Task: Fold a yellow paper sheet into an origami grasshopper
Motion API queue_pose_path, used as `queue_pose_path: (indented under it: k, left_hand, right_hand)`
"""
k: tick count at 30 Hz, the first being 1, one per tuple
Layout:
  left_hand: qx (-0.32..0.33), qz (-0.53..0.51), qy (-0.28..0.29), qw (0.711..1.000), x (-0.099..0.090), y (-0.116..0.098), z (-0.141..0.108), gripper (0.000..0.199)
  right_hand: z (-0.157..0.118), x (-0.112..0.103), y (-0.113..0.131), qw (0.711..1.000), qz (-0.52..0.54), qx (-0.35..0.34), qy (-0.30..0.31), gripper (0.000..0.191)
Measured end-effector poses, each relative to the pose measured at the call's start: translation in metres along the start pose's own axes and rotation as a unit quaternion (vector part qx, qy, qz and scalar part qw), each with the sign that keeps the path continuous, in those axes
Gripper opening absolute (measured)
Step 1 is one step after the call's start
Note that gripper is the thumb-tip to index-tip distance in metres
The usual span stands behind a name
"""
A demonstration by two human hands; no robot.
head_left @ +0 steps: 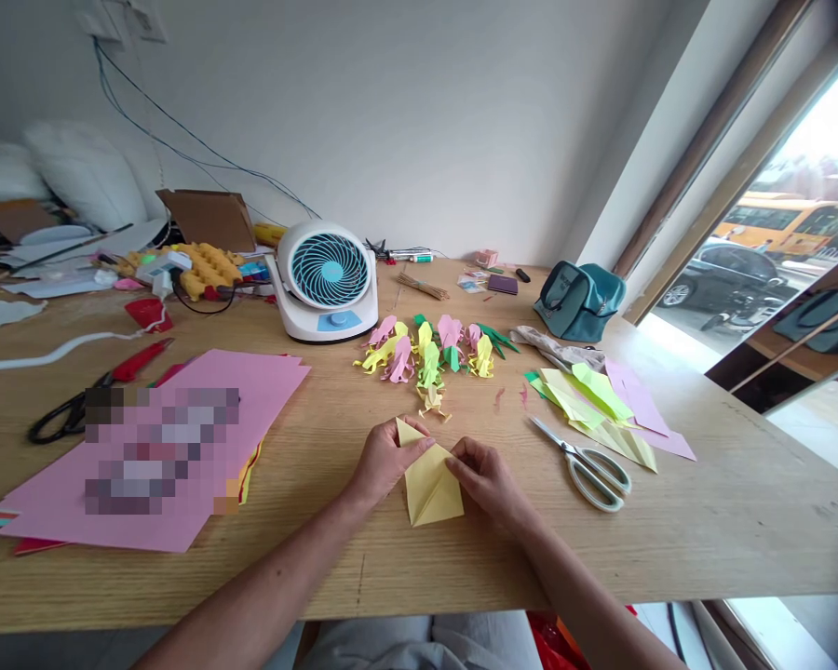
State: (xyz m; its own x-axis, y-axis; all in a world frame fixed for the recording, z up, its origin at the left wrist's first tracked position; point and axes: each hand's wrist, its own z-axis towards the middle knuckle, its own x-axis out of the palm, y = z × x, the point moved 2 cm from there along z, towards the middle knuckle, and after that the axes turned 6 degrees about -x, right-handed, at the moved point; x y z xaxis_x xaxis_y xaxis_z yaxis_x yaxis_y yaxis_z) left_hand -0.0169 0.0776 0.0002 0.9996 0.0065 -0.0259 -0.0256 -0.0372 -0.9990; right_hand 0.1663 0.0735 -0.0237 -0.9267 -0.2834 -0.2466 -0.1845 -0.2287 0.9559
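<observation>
Between both hands is a pale yellow sheet of folding paper (pixel 434 489), partly folded, with crease lines running across its lower part. My left hand (pixel 389 456) pinches its upper left corner, thumb on top. At the upper right edge, my right hand (pixel 480 470) grips the same paper between thumb and fingers. Just beyond the hands sits a small pale yellow folded paper figure (pixel 433 401). Behind it stands a cluster of folded paper figures (pixel 429 363) in pink, yellow and green. White-handled scissors (pixel 590 470) lie to the right of my right hand.
Pink paper sheets (pixel 251 409) are stacked on the left, beside a red-and-black tool (pixel 104 391). Coloured paper pieces (pixel 601 409) lie on the right. A white fan (pixel 327 279) and a teal bag (pixel 578 300) stand farther back on the wooden table (pixel 726 521).
</observation>
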Motion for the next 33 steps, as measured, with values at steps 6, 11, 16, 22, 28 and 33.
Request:
queue_pose_path:
  k: [6,11,16,22,28,33]
  left_hand:
    - [0.008,0.012,0.002,1.000,-0.005,0.005,0.007,0.041]
    - [0.006,0.027,0.014,1.000,-0.010,0.006,0.009,0.053]
    - [0.013,0.015,0.026,0.999,-0.010,-0.003,0.005,0.055]
    - [-0.053,-0.078,0.061,0.994,0.000,-0.003,0.002,0.045]
    - [-0.041,-0.037,0.076,0.996,0.005,0.006,0.001,0.030]
    - [-0.012,0.037,0.064,0.997,0.004,0.009,0.002,0.026]
  right_hand:
    - [0.000,-0.001,-0.002,1.000,-0.002,0.003,0.001,0.035]
    - [0.001,-0.002,-0.003,1.000,-0.009,0.007,-0.006,0.035]
    - [0.001,-0.002,-0.002,1.000,-0.019,0.007,-0.015,0.034]
    - [-0.001,-0.004,0.003,0.999,-0.026,0.002,-0.023,0.034]
    - [-0.001,-0.005,0.009,0.999,-0.038,-0.008,-0.033,0.035]
    - [-0.002,-0.004,0.010,0.998,-0.048,-0.012,-0.031,0.035]
